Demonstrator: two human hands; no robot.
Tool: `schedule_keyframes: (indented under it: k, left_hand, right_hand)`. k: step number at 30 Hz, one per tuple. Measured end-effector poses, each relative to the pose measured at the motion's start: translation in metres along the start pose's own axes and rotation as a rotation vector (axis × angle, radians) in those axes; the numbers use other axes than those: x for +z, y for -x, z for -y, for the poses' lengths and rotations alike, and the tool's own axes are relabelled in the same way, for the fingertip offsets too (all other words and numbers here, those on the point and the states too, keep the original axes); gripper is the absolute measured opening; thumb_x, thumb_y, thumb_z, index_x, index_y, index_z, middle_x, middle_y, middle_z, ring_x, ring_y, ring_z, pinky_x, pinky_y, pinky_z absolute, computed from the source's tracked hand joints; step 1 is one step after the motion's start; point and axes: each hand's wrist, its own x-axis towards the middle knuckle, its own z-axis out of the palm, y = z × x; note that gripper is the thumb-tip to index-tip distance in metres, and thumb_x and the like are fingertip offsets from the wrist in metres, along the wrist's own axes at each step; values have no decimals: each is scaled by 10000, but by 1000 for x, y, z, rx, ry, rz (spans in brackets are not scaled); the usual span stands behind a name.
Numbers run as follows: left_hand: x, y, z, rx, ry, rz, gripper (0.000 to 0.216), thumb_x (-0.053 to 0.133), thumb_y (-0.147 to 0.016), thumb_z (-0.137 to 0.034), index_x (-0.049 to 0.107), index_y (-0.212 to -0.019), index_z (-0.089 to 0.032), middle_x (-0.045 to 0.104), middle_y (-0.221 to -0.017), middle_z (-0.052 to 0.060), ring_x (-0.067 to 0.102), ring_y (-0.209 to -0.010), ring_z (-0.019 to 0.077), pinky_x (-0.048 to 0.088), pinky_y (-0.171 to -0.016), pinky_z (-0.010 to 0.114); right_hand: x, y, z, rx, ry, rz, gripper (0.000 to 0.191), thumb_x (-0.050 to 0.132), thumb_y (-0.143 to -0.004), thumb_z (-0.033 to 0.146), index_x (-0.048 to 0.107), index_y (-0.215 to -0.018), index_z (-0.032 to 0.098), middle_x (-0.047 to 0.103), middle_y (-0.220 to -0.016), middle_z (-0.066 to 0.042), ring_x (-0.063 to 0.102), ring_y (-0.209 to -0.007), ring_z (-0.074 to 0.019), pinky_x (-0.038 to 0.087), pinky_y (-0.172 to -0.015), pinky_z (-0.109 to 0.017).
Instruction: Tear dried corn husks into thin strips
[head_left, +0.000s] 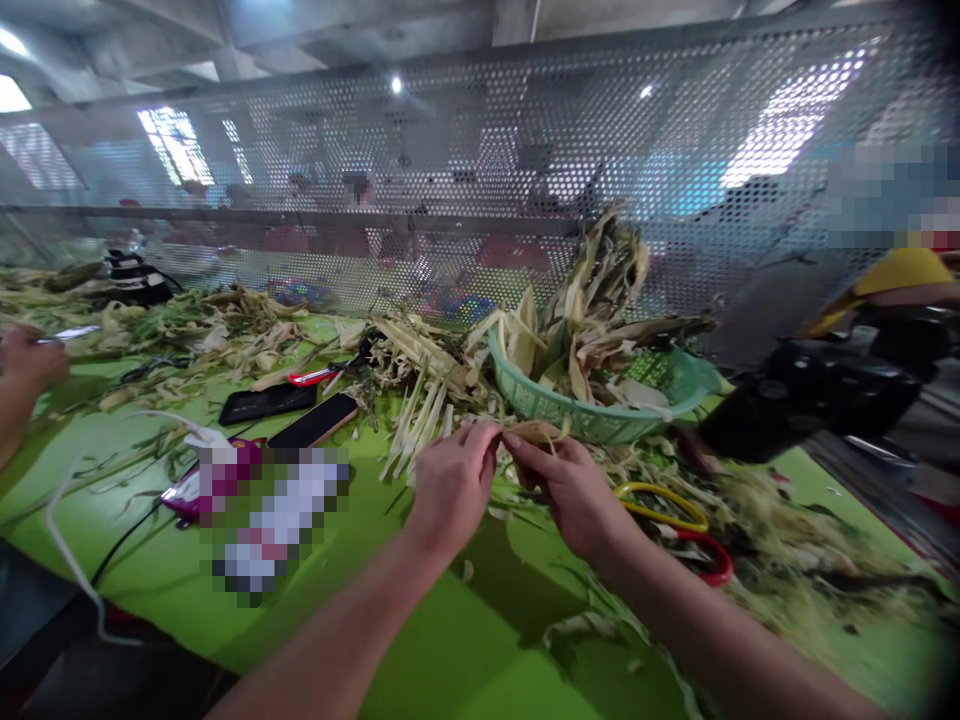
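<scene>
Above the green table, my left hand [454,490] and my right hand [577,492] meet fingertip to fingertip. A tan piece of corn husk [538,431] lies across the fingers of my right hand, pinched in it. My left hand's thumb and forefinger are pressed together at the husk's left end; the exact grip is hidden by the fingers. Just beyond them stands a green plastic basket [577,412] with dried corn husks [581,340] piled in it. Scissors with yellow and red handles [709,555] lie beside my right forearm.
Two phones, one a black phone [268,403], lie left of my hands near a red cutter [315,376] and a purple power strip [217,480]. Corn silk [795,560] covers the right side. Behind rises a perforated metal screen [450,150]. Another person's hand [30,360] is at far left.
</scene>
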Motion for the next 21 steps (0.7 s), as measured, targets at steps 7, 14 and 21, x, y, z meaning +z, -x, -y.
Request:
schedule_keyframes:
  k: [7,14,21]
  left_hand:
    - [-12,-11,5,-132,514,181,350,413,-946,-450,635,-1056,-203,668,-1005,71,613,-892,192,474,-748,304]
    - [-25,-16,7,-215,678,190,336,542,-888,-450,630,-1098,-203,618,-1112,70,592,-960,178,477,-846,311]
    - [-14,-13,4,-64,648,208,225,606,-833,-181,622,-1058,-182,664,-1014,55,603,-917,158,494,-833,309]
  right_hand:
    - [-16,-9,6,-70,20,-36,250,822,-643,368,700,-748,178,536,-630,18,387,-568,-103,295,-508,-246]
    - [-24,-15,11,-50,94,-77,284,844,-583,390,713,-736,190,647,-677,-11,533,-622,-151,421,-603,-280]
    - [-20,-9,17,-92,201,10,209,805,-639,371,722,-724,199,715,-756,-30,631,-756,-203,484,-773,-330]
